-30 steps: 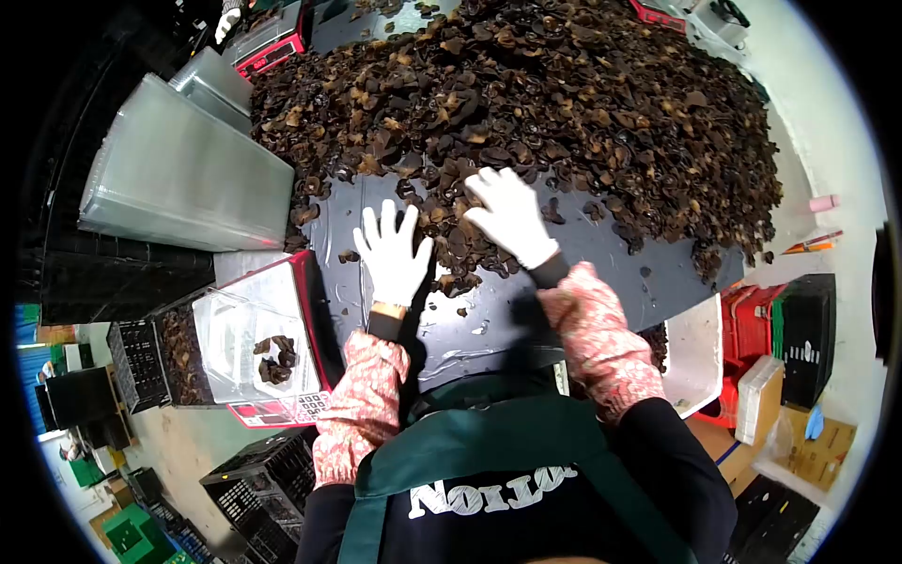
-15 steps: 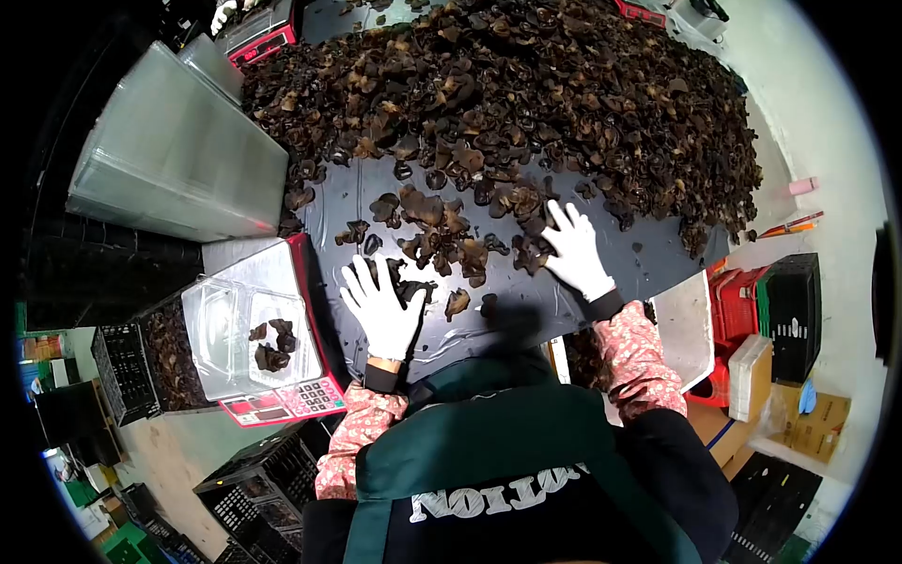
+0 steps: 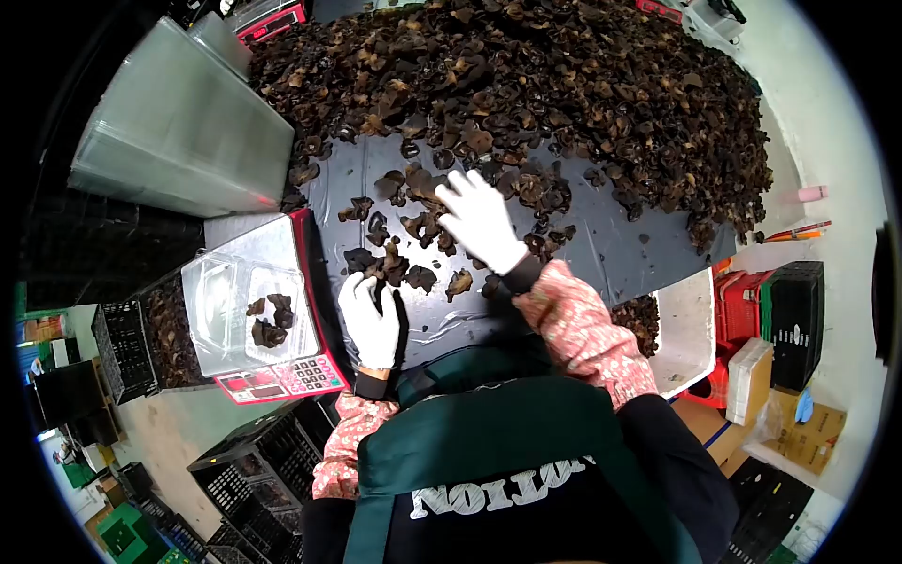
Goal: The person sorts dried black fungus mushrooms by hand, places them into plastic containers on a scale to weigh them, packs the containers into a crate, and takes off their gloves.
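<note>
My left hand (image 3: 368, 324), in a white glove, is at the near left of the dark sheeted table (image 3: 601, 254). Its fingers are slightly curled beside a few loose dark fungus pieces (image 3: 390, 263), and nothing shows in its grasp. My right hand (image 3: 479, 223), also gloved, lies over the scattered pieces in the middle, fingers spread. Beyond both hands rises a large heap of dark fungus (image 3: 526, 85). To the left, a clear plastic tray (image 3: 235, 324) with a few pieces in it rests on a red scale (image 3: 315, 374).
Stacked clear containers (image 3: 183, 127) stand at the back left. Black crates (image 3: 254, 470) are at the lower left. A white bin (image 3: 691, 329) holding fungus sits under the table's right edge, beside red crates (image 3: 739, 305). A second red scale (image 3: 272, 21) is at the far left.
My right hand first moved right and nearer, then back left over the scattered pieces. My left hand moved nearer, and its fingers have curled somewhat. Pieces from the heap's edge now lie spread out.
</note>
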`<state>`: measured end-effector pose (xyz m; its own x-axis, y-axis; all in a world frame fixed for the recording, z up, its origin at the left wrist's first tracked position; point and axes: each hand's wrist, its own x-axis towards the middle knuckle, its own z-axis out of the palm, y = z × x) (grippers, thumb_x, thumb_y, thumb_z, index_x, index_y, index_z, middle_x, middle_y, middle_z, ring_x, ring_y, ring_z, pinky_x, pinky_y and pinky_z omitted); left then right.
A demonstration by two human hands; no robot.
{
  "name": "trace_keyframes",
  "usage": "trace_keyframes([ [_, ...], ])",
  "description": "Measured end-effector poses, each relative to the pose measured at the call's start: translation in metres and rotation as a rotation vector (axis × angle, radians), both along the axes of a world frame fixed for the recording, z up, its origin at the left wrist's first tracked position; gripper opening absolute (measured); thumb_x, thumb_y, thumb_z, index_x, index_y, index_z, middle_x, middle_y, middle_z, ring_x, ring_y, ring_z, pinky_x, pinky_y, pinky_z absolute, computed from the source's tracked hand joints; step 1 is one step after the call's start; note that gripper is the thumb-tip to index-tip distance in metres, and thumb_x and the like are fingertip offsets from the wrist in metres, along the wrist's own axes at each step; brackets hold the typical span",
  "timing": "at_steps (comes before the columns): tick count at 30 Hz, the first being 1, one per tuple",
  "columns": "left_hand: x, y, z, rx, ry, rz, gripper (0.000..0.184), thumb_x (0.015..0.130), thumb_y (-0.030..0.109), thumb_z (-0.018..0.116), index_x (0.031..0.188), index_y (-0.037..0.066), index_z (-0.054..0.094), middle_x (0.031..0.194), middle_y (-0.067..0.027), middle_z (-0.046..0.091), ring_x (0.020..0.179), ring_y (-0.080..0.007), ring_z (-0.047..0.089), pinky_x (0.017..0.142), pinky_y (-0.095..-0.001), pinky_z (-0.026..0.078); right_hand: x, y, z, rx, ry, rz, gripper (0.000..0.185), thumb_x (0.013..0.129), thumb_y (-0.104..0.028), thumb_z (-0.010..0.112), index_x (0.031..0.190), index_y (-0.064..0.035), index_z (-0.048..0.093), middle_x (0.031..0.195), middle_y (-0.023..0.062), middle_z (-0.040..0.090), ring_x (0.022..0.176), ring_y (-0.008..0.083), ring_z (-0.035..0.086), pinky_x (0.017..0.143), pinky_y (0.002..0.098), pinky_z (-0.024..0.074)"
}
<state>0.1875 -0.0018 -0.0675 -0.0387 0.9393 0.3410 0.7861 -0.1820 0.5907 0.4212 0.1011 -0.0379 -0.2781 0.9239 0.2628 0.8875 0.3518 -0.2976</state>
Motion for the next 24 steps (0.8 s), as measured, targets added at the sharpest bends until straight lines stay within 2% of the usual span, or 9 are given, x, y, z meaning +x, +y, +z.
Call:
trace_keyframes([
  [3, -0.001, 0.005, -0.006, 0.038, -0.055, 0.087, 0.038, 0.085, 0.010, 0.066, 0.119, -0.001, 0.054, 0.130, -0.0212, 0.047, 0.122, -0.0367, 0.046, 0.106, -0.0442, 0.037, -0.041, -0.024, -0.004, 0.010, -0.104, 0.146, 0.048, 0.082, -0.039, 0.065, 0.122, -0.0126, 0.059, 0.132, 0.0141, 0.051, 0.127, 0.0378, 0.042, 0.103, 0.0562, 0.0350],
  [6, -0.002, 0.009, -0.014, -0.062, 0.055, 0.027, 0.067, 0.081, 0.018, 0.071, 0.141, 0.003, 0.043, 0.145, -0.0241, 0.038, 0.135, -0.0423, 0.034, 0.112, -0.0491, 0.029, -0.046, -0.047, -0.014, -0.030, -0.112, 0.250, 0.062, 0.084, -0.049, 0.065, 0.136, -0.0166, 0.054, 0.149, 0.0138, 0.042, 0.141, 0.0399, 0.029, 0.111, 0.0630, 0.0225],
  [8, -0.001, 0.009, -0.019, -0.089, 0.130, -0.053, 0.070, 0.079, 0.021, 0.073, 0.142, 0.009, 0.045, 0.151, -0.0246, 0.033, 0.140, -0.0452, 0.028, 0.113, -0.0524, 0.025, -0.025, -0.052, -0.016, -0.053, -0.159, 0.223, 0.061, 0.085, -0.051, 0.061, 0.136, -0.0181, 0.055, 0.147, 0.0139, 0.044, 0.138, 0.0415, 0.032, 0.110, 0.0629, 0.0230],
  [11, 0.003, 0.008, -0.027, -0.028, 0.089, -0.184, 0.061, 0.077, 0.019, 0.073, 0.134, 0.009, 0.052, 0.147, -0.0232, 0.039, 0.137, -0.0464, 0.032, 0.111, -0.0529, 0.028, 0.032, -0.060, -0.014, -0.039, -0.141, 0.187, 0.062, 0.086, -0.054, 0.059, 0.139, -0.0224, 0.053, 0.146, 0.0147, 0.045, 0.135, 0.0435, 0.036, 0.109, 0.0627, 0.0256],
  [14, 0.009, 0.002, -0.026, -0.006, -0.040, -0.149, 0.058, 0.076, 0.013, 0.074, 0.129, 0.005, 0.053, 0.144, -0.0251, 0.041, 0.132, -0.0441, 0.039, 0.110, -0.0509, 0.031, 0.084, -0.069, -0.006, -0.068, -0.176, 0.128, 0.059, 0.081, -0.048, 0.068, 0.135, -0.0266, 0.056, 0.143, 0.0135, 0.048, 0.135, 0.0407, 0.037, 0.112, 0.0583, 0.0267],
  [17, 0.007, -0.004, -0.019, 0.012, -0.036, -0.018, 0.059, 0.080, 0.015, 0.071, 0.132, 0.001, 0.049, 0.141, -0.0265, 0.043, 0.129, -0.0427, 0.042, 0.110, -0.0490, 0.031, 0.111, -0.067, 0.004, -0.036, -0.022, 0.076, 0.039, 0.079, -0.036, 0.073, 0.112, -0.0167, 0.071, 0.131, 0.0138, 0.059, 0.130, 0.0380, 0.046, 0.108, 0.0493, 0.0375],
  [20, -0.005, -0.006, -0.020, -0.018, -0.007, 0.014, 0.059, 0.081, 0.017, 0.070, 0.133, 0.000, 0.049, 0.140, -0.0265, 0.044, 0.129, -0.0433, 0.041, 0.110, -0.0493, 0.031, 0.114, -0.061, 0.005, 0.047, 0.176, -0.044, 0.023, 0.076, -0.025, 0.076, 0.091, -0.0073, 0.076, 0.118, 0.0159, 0.067, 0.117, 0.0385, 0.057, 0.100, 0.0428, 0.0459],
  [23, -0.009, -0.012, -0.019, -0.056, 0.138, 0.003, 0.060, 0.082, 0.025, 0.071, 0.132, 0.000, 0.050, 0.141, -0.0258, 0.043, 0.131, -0.0411, 0.039, 0.110, -0.0508, 0.029, 0.103, -0.050, 0.003, 0.083, 0.311, -0.191, 0.033, 0.075, -0.008, 0.066, 0.108, -0.0063, 0.069, 0.131, 0.0181, 0.059, 0.121, 0.0369, 0.054, 0.102, 0.0422, 0.0442],
  [24, -0.010, -0.014, -0.021, -0.120, 0.180, 0.000, 0.063, 0.083, 0.033, 0.071, 0.134, 0.002, 0.049, 0.143, -0.0241, 0.042, 0.133, -0.0396, 0.037, 0.111, -0.0518, 0.026, 0.103, -0.041, 0.001, 0.107, 0.293, -0.118, 0.044, 0.071, 0.001, 0.057, 0.114, -0.0069, 0.066, 0.136, 0.0184, 0.055, 0.122, 0.0364, 0.053, 0.103, 0.0419, 0.0439],
])
